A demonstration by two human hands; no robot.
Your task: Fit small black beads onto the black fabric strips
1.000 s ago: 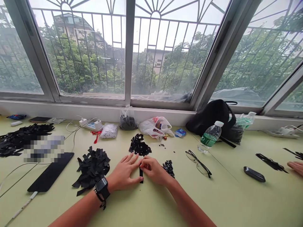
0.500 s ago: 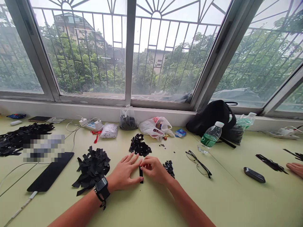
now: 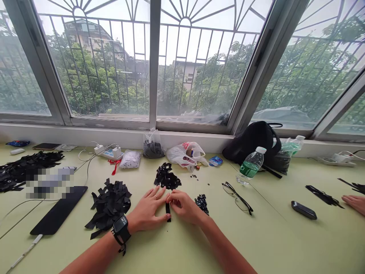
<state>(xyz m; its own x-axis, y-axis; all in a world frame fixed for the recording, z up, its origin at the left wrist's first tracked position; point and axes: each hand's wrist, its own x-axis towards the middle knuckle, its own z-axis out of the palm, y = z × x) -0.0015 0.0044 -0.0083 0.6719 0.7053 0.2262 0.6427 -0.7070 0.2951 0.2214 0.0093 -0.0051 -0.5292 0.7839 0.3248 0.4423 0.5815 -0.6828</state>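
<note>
A short black fabric strip (image 3: 168, 208) lies on the pale green table between my hands. My left hand (image 3: 146, 210) rests flat with its fingers stretched out, its thumb on the strip's near end. My right hand (image 3: 186, 205) is closed in a pinch over the far end of the strip; its fingertips hide whatever they hold. Left of my wrist is a heap of black strips (image 3: 110, 203). Just beyond my fingertips sits a pile of black pieces (image 3: 167, 177), some with small rings on them. Small dark rings (image 3: 202, 204) lie heaped right of my right hand.
Eyeglasses (image 3: 237, 198), a water bottle (image 3: 251, 167) and a black case (image 3: 303, 210) are to the right. Another person's hand (image 3: 355, 203) is at the far right edge. A black tablet-like slab (image 3: 58, 211) with a cable lies left. Bags line the window sill.
The view has shifted slightly, moving everything a little left. Both hands keep nearly the same pose at the strip, with small finger movement in the right hand.
</note>
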